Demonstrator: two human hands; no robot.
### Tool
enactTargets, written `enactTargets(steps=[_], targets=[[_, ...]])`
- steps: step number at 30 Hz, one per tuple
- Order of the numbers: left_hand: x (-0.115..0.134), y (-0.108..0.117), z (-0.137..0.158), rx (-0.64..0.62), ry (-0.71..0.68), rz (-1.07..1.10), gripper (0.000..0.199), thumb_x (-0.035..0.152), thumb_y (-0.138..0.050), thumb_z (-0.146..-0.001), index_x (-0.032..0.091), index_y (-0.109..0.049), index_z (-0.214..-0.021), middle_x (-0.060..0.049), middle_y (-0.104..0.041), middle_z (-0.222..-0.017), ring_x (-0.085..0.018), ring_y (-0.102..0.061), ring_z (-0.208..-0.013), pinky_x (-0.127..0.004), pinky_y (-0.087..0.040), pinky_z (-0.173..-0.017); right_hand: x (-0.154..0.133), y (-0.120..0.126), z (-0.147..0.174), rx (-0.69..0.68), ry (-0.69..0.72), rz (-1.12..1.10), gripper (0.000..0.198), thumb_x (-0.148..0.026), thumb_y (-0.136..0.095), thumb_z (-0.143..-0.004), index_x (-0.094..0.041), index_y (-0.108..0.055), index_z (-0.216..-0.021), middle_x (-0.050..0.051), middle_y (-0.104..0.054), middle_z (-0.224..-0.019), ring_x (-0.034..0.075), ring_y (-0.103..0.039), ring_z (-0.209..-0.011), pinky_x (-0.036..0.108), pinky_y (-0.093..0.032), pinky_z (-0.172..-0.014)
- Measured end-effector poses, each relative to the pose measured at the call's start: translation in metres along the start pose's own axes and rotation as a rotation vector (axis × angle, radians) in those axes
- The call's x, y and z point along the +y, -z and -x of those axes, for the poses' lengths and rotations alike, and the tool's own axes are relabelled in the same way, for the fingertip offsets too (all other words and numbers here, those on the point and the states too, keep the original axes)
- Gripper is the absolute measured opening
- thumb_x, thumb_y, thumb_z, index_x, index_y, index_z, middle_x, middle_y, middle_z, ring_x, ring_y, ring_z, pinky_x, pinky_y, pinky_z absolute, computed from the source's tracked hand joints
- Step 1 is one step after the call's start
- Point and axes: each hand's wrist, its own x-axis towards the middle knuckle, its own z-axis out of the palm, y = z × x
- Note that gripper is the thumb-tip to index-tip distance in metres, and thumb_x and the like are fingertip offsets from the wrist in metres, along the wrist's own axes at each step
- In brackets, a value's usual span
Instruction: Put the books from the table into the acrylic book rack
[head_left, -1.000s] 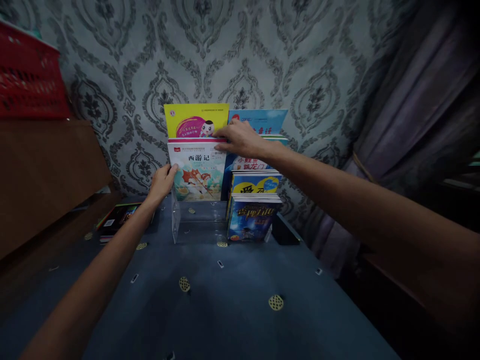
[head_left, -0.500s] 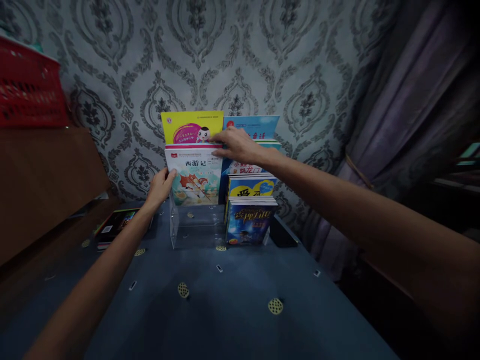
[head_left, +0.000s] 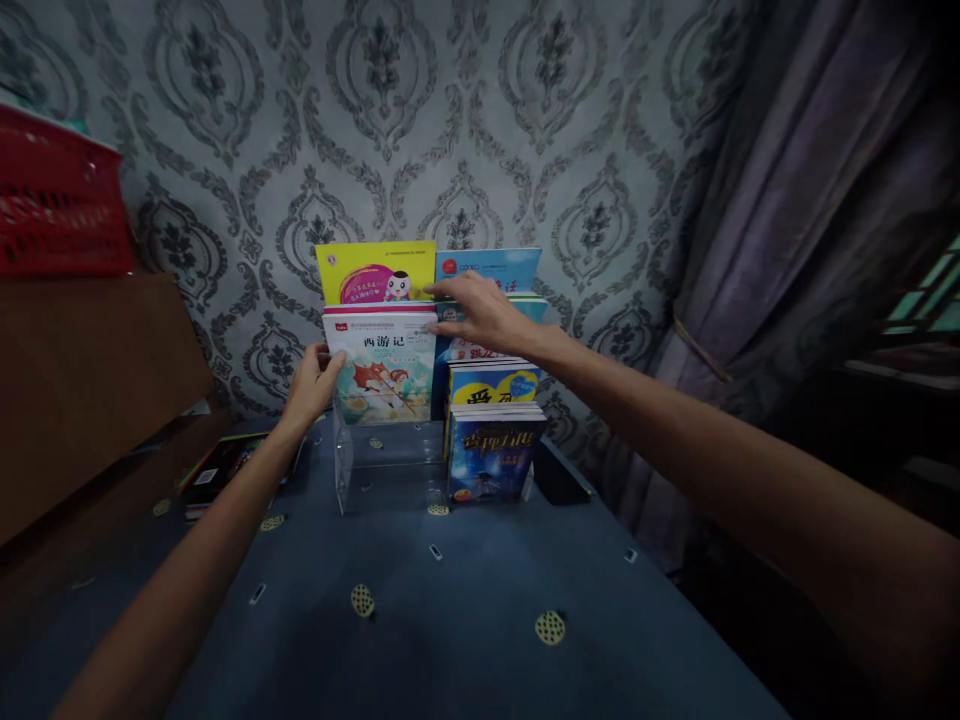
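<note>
A white picture-covered book (head_left: 386, 385) stands upright in the left column of a clear tiered book stand (head_left: 341, 470). My left hand (head_left: 312, 386) grips its left edge, thumb on the cover and fingers behind. At its upper right corner is my right hand (head_left: 486, 312), with the thumb on the front and the fingers over the top edge. Behind rises a yellow book (head_left: 375, 260). In the right column stand a light blue book (head_left: 495, 265), partly hidden by my right hand, a yellow-and-blue book (head_left: 487, 385) and dark blue books (head_left: 495, 455) in front.
The stand rests on a blue patterned tablecloth (head_left: 450, 640) against a papered wall (head_left: 480, 100). Dark-covered books (head_left: 217, 475) lie at the left, near a cardboard box (head_left: 90, 380) topped by a red basket (head_left: 60, 200). A flat black object (head_left: 562, 475) lies right of the stand, near the curtain (head_left: 720, 270).
The view has shifted slightly, so the stand and books appear a little lower and further left. Both hands keep their places on the white book.
</note>
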Motion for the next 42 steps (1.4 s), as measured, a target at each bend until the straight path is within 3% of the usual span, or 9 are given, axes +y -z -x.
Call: enactTargets(steps=[5, 9, 13, 22, 34, 42], targets=[[0.006, 0.004, 0.005, 0.058, -0.023, -0.063, 0.051, 0.052, -0.058, -0.086, 0.016, -0.052, -0.121, -0.013, -0.068, -0.108, -0.026, -0.066, -0.098, -0.040, -0.053, -0.084, -0.026, -0.005, 0.039, 0.208, 0.003, -0.030, 0.034, -0.035, -0.057, -0.094, -0.022, -0.064, -0.125, 0.012, -0.066, -0.129, 0.033, -0.051, -0.123, 0.051, -0.041, -0.102], [0.014, 0.006, 0.006, 0.175, -0.089, -0.142, 0.051, 0.049, -0.058, -0.088, 0.018, -0.049, -0.127, -0.014, -0.064, -0.118, -0.028, -0.062, -0.110, -0.042, -0.050, -0.092, -0.054, -0.025, 0.073, 0.144, 0.050, -0.150, 0.025, -0.026, -0.047, -0.097, -0.025, -0.069, -0.110, 0.012, -0.068, -0.122, 0.029, -0.059, -0.116, 0.050, -0.048, -0.101], [0.019, 0.005, 0.003, 0.191, -0.122, -0.133, 0.046, 0.045, -0.056, -0.089, 0.018, -0.049, -0.126, -0.014, -0.063, -0.119, -0.028, -0.061, -0.113, -0.043, -0.049, -0.097, -0.065, -0.048, 0.087, 0.093, -0.028, -0.264, 0.025, -0.026, -0.050, -0.096, -0.024, -0.070, -0.111, 0.014, -0.063, -0.133, 0.030, -0.064, -0.117, 0.049, -0.056, -0.095], [0.017, 0.004, 0.004, 0.140, -0.117, -0.090, 0.038, 0.040, -0.056, -0.089, 0.020, -0.050, -0.121, -0.012, -0.066, -0.115, -0.025, -0.063, -0.107, -0.038, -0.052, -0.090, -0.062, -0.059, 0.080, 0.106, -0.156, -0.326, 0.028, -0.022, -0.054, -0.092, -0.021, -0.070, -0.116, 0.017, -0.050, -0.151, 0.031, -0.068, -0.112, 0.052, -0.059, -0.093], [0.014, -0.003, 0.003, 0.097, -0.101, 0.044, 0.038, 0.042, -0.061, -0.085, 0.020, -0.052, -0.115, -0.009, -0.070, -0.109, -0.023, -0.066, -0.098, -0.037, -0.053, -0.084, -0.065, -0.061, 0.065, 0.038, -0.196, -0.255, 0.026, -0.019, -0.056, -0.093, -0.016, -0.069, -0.116, 0.020, -0.056, -0.145, 0.033, -0.056, -0.134, 0.050, -0.050, -0.106], [0.003, -0.005, 0.001, 0.066, -0.053, 0.093, 0.041, 0.045, -0.061, -0.081, 0.020, -0.053, -0.112, -0.009, -0.069, -0.107, -0.023, -0.067, -0.097, -0.038, -0.053, -0.085, -0.062, -0.065, 0.058, 0.031, -0.219, -0.252, 0.024, -0.019, -0.058, -0.093, -0.016, -0.070, -0.113, 0.020, -0.050, -0.152, 0.032, -0.063, -0.125, 0.053, -0.048, -0.107]])
